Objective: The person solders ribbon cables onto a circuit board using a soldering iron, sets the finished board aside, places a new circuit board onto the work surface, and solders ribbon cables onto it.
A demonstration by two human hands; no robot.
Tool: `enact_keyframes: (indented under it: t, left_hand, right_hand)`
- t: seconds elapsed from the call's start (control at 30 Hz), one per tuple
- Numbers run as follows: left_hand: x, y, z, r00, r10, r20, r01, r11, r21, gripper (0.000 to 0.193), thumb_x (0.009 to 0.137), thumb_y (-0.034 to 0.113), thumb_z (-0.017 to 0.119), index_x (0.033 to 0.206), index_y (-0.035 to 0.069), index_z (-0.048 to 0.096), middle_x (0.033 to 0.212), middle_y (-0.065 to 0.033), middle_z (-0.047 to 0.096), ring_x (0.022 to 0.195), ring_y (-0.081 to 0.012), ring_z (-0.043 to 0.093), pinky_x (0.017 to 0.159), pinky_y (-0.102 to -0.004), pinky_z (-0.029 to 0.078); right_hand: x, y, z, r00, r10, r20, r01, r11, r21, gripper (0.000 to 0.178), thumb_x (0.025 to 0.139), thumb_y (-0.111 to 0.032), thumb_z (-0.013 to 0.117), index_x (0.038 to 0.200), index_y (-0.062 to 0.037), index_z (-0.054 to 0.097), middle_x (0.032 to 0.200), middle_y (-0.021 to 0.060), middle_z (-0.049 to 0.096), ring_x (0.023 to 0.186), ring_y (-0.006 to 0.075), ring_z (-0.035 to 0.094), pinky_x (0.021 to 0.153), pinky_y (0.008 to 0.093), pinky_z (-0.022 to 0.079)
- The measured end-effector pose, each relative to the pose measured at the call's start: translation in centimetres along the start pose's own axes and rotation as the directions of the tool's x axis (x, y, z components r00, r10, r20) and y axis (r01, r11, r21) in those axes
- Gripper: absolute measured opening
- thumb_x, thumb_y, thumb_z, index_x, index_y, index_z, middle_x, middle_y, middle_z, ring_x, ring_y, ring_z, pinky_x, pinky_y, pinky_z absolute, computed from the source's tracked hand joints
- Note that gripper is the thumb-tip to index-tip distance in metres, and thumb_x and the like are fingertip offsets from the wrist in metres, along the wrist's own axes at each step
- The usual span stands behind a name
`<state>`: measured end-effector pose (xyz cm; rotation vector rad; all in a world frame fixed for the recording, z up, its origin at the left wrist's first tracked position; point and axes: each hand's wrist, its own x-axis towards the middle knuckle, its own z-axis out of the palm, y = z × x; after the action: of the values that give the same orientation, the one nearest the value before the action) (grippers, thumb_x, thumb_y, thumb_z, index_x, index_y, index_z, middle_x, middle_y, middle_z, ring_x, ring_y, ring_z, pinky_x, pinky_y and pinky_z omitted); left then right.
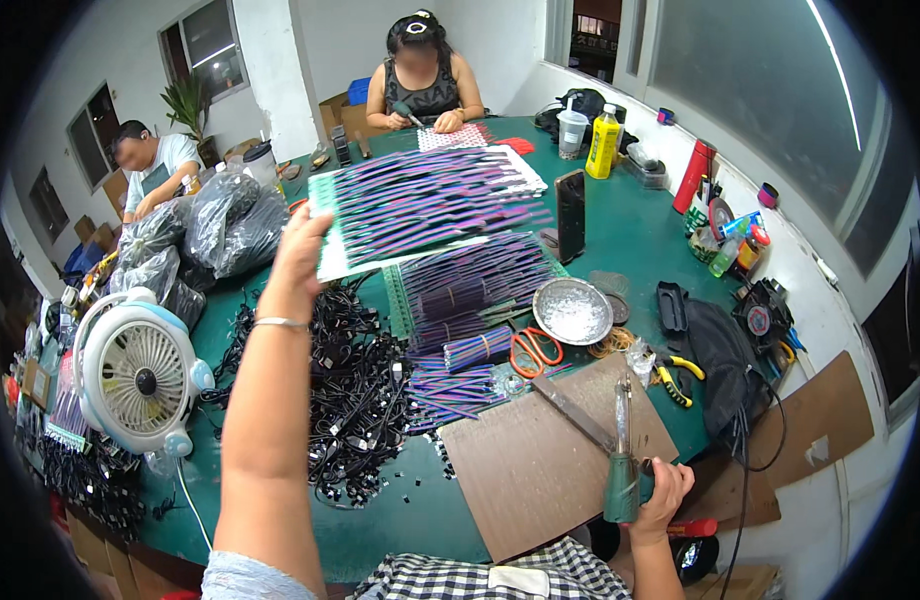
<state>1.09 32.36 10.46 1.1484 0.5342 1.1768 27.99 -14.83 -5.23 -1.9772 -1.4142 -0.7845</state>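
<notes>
My left hand (303,248) is raised over the table and grips the left edge of a pale board covered with rows of purple, blue and black wires (435,205). Beneath it lies a second, similar wire-covered board (470,285) with a green edge. At the lower right, my right hand (662,497) is wrapped around a green-handled soldering iron (622,485), its metal shaft pointing away from me. That iron is over a brown board (540,450), where a flat metal bar (572,412) also lies. Bundled wires (477,347) and loose wires (450,395) sit between the boards.
Black cables (355,390) are heaped left of centre, beside a fan (140,375) and black bags (230,225). Orange-handled scissors (533,352), a metal bowl (573,310), pliers (677,380) and an upright phone (571,215) stand or lie right. Two other people sit beyond.
</notes>
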Motion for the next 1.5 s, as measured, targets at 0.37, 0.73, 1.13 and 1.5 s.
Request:
enact_keyframes:
  t: [0.37,0.73,1.13,1.5]
  left_hand:
    - [-25.2,1.3,-3.3,0.969,-0.235,-0.071,0.238,0.971,0.034,0.046,0.085,0.004,0.053,0.13,-0.002,0.043,0.12,-0.0151,0.059,0.103,-0.0227,0.063,0.089,-0.0359,0.053]
    - [-33.4,-7.4,5.4,0.893,-0.445,-0.063,0.426,0.883,-0.2,0.044,0.088,0.0,0.049,0.13,0.006,0.037,0.125,-0.0147,0.054,0.11,-0.0261,0.058,0.098,-0.0431,0.048]
    - [-33.3,-6.3,6.0,0.932,0.097,0.348,-0.36,0.326,0.874,0.083,0.076,0.013,0.068,0.148,0.006,0.027,0.137,-0.0216,0.038,0.126,-0.0379,0.035,0.103,-0.0469,0.033]
    - [-31.7,-2.9,8.0,0.658,0.074,0.75,-0.587,0.674,0.449,0.026,0.085,0.032,0.064,0.102,0.012,0.067,0.117,-0.006,0.062,0.12,-0.0314,0.049,0.093,-0.0495,0.033]
  right_hand:
    - [2.2,0.1,-1.1,0.999,0.002,0.037,-0.005,0.996,0.084,0.034,0.081,-0.021,0.058,0.11,-0.0034,0.056,0.095,0.0117,0.064,0.085,0.0297,0.06,0.084,0.0446,0.038]
    - [7.6,0.7,-2.8,0.987,-0.106,0.118,0.1,0.993,0.056,0.04,0.069,0.001,0.061,0.107,-0.0069,0.054,0.088,0.0073,0.063,0.082,0.0251,0.06,0.079,0.0387,0.035]
    - [4.3,-1.3,-3.7,1.0,-0.013,0.006,0.011,0.956,0.292,0.053,0.062,-0.002,0.074,0.112,-0.0007,0.057,0.097,0.0128,0.065,0.081,0.033,0.06,0.077,0.0432,0.044]
    - [4.1,-7.9,-2.4,0.617,0.356,0.702,-0.699,-0.162,0.696,0.042,0.087,-0.011,0.058,0.124,0.0027,0.045,0.09,0.0174,0.064,0.067,0.0207,0.065,0.059,0.0304,0.055]
